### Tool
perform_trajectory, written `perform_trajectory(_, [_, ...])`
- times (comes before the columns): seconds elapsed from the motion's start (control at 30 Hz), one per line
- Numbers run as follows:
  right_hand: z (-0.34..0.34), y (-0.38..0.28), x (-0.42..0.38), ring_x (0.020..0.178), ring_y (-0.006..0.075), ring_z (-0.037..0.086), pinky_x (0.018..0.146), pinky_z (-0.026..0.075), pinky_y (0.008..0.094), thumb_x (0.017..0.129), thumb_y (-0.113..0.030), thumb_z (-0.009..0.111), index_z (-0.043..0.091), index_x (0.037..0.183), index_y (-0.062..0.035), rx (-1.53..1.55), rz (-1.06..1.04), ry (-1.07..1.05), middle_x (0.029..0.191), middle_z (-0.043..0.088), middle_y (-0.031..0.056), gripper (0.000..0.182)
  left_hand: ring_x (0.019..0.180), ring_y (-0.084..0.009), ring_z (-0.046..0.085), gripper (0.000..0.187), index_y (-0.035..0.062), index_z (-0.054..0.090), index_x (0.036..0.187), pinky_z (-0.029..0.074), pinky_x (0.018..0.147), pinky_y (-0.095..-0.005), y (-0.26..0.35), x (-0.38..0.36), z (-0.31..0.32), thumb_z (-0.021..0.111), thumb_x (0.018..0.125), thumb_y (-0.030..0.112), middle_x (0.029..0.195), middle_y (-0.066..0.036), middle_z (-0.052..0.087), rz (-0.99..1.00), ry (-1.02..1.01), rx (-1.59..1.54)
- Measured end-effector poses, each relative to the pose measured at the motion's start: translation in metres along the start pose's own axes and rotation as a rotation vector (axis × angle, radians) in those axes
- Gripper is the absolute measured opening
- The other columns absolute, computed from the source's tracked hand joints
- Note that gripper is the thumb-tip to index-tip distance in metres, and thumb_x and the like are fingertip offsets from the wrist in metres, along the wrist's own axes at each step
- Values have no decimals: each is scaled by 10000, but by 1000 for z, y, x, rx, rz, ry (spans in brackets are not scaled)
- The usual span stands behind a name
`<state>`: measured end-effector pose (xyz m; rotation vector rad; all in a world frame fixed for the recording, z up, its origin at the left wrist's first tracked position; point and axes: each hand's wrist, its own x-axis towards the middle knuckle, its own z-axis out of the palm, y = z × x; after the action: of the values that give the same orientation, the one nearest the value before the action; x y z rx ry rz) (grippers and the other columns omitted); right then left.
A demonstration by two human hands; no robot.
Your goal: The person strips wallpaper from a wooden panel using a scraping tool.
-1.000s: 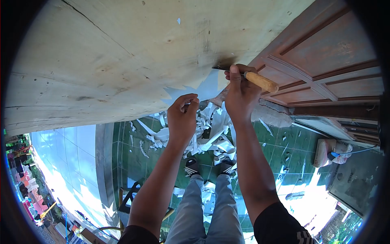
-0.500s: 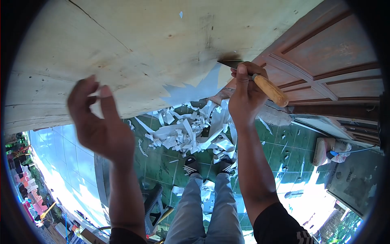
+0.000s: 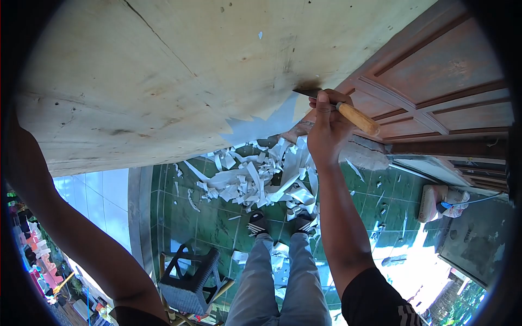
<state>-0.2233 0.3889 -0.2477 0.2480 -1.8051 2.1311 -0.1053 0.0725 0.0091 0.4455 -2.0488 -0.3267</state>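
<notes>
My right hand (image 3: 330, 126) is closed around a putty knife (image 3: 359, 119) with a pale wooden handle. Its dark, pointed blade lies against the large pale wooden board (image 3: 163, 92), beside a dark smudge. Just below the blade, a jagged light-blue patch (image 3: 261, 124) covers part of the board's lower edge. On the left, my left forearm (image 3: 65, 217) reaches up along the board's side, and the hand itself is lost beyond the dark rim of the view.
Peeled white strips (image 3: 255, 176) lie heaped on the green tiled floor (image 3: 179, 217) before my sandalled feet. A dark stool (image 3: 190, 277) stands at lower left. Brown wood panelling (image 3: 446, 70) adjoins the board at right, with a sack (image 3: 433, 202) below it.
My left hand has swung from in front of the board out past the left edge, uncovering the stool. My right hand keeps the putty knife at nearly the same spot.
</notes>
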Motion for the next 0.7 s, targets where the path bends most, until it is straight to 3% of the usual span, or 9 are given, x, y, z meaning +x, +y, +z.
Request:
perform_trajectory(0.27, [-15,-20,2,872,134,629,816,524,284,1039,-118,634,572,1070,-9,12,-8,-69,1024,637,67,128,792,-188,623,486,54,607,1010,531,681,-373,19,-34,-29,393,1106,479,911,-78,577,80,89,63])
perform_trajectory(0.37, [-30,-17,3,904,130,612,842,512,285,1038,-103,632,564,1064,-14,16,58,-119,1032,619,56,115,719,-139,575,466,55,629,932,494,633,-321,16,-67,-49,434,1103,443,797,-39,561,-254,251,-433])
perform_trajectory(0.5, [-45,-20,7,894,121,590,823,506,282,1043,-109,621,558,1064,-22,67,18,-230,1084,612,76,109,892,-207,708,421,81,712,1237,599,749,-361,27,-92,-83,573,1045,429,1163,-121,709,-13,191,357])
perform_trajectory(0.53, [-48,-25,8,909,118,579,820,497,276,1046,-106,616,555,1061,-31,86,18,-219,1075,603,68,98,957,-262,718,623,119,707,1263,595,804,-439,35,-100,-86,398,1035,609,1131,-131,723,-95,232,457])
perform_trajectory(0.63, [-59,-20,13,894,111,538,825,462,257,1044,-96,619,535,1055,-28,142,156,-290,1062,575,56,109,942,-253,702,488,92,731,1221,564,828,-408,66,-117,-98,487,1064,484,1127,-124,720,-17,259,509])
perform_trajectory(0.7, [-69,-22,22,897,109,535,825,460,255,1043,-101,622,531,1053,-30,164,130,-359,1051,573,55,116,977,-260,689,477,90,733,1202,541,865,-419,90,-129,-105,456,1079,458,1098,-113,727,27,258,588])
